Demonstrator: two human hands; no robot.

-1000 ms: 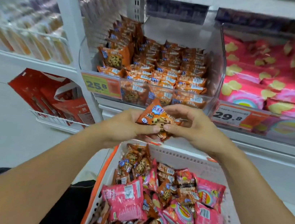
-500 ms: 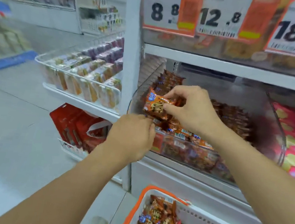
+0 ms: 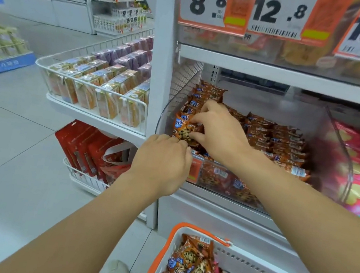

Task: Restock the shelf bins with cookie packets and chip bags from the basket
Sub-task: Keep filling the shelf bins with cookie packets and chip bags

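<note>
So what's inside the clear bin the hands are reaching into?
The clear bin holds rows of orange cookie packets; the right hand holds one packet at its left front. Both hands hide some packets.

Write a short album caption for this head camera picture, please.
Right hand sets an orange cookie packet into the clear shelf bin; left hand at its front edge.

Single head-worn view, wide-angle, looking forward and down along both forearms. Close on the clear shelf bin [image 3: 254, 146], right where the fingers [image 3: 196, 121] reach; white basket [image 3: 255, 266] below the fingers at the bottom edge; aisle floor [image 3: 11, 147] off to their left.
</note>
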